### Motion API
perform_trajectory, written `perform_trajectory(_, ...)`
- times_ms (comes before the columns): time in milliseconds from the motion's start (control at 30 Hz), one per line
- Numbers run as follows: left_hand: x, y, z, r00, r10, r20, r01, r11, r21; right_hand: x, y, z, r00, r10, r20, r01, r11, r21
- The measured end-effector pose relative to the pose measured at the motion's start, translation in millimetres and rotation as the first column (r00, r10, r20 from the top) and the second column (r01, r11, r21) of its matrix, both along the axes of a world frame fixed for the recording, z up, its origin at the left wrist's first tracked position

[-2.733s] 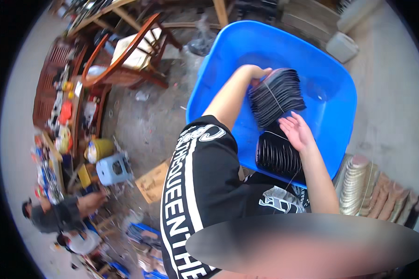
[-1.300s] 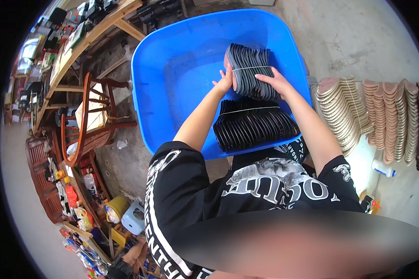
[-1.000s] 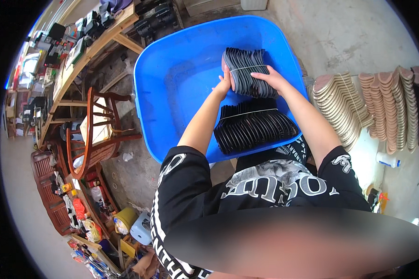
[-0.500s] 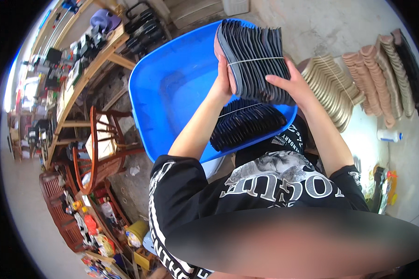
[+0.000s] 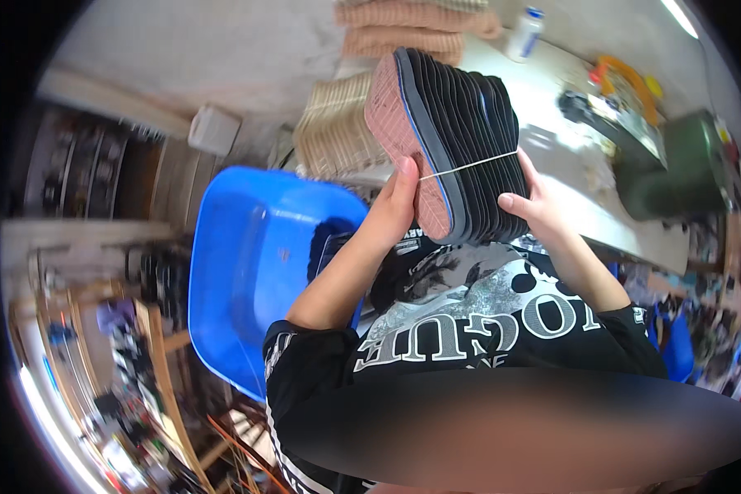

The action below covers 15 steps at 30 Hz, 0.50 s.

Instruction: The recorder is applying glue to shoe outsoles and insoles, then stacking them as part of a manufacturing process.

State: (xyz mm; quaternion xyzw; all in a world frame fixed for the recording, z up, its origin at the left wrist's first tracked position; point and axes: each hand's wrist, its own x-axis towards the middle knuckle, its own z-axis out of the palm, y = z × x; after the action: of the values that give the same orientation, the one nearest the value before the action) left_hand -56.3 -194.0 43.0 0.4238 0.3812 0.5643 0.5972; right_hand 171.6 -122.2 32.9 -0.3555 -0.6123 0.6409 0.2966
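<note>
Soles (image 5: 477, 123), dark and stacked in one thick bundle, are being held up between a person's two bare hands, in front of the chest and by the near edge of the worktop (image 5: 630, 224). A pale band (image 5: 469, 166) is running around the stack, and a pink outer piece (image 5: 391, 123) is facing left. The left hand (image 5: 397, 202) is pressing on that pink side, its thumb lying beside the band, while the right hand (image 5: 543, 202) is clasping the opposite end; the grip is pinching the whole stack from both ends.

Beyond, a beige bundle (image 5: 331, 128) is resting at the worktop's left end, and pinkish stacks (image 5: 403, 41) are lying along its far edge. A white bottle with a blue cap (image 5: 525, 37) is standing near that same edge. Toward the right end, an orange object (image 5: 630, 78) and a dark green machine (image 5: 675, 169) are sitting.

To the left, a blue tub (image 5: 222, 255) is standing beside the person, something dark (image 5: 331, 235) showing at its right edge, mostly hidden by the forearm. A white jug (image 5: 214, 129) is standing past the tub's far edge.
</note>
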Motion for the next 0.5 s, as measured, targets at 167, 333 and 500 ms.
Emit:
perform_trajectory(167,42,22,26,0.964,-0.267,0.007,0.267,0.962,-0.051,59,-7,23,0.975,-0.106,-0.194,0.088,0.991,-0.099)
perform_trajectory(333,37,28,91,0.779,-0.550,-0.300,0.527,0.834,-0.163,105,11,58,0.947,0.045,-0.318,-0.179,0.895,-0.408)
perform_trajectory(500,43,50,130,0.385,-0.366,-0.847,0.254,0.924,-0.285,117,47,46,0.868,-0.207,-0.452,-0.371,0.336,-0.866)
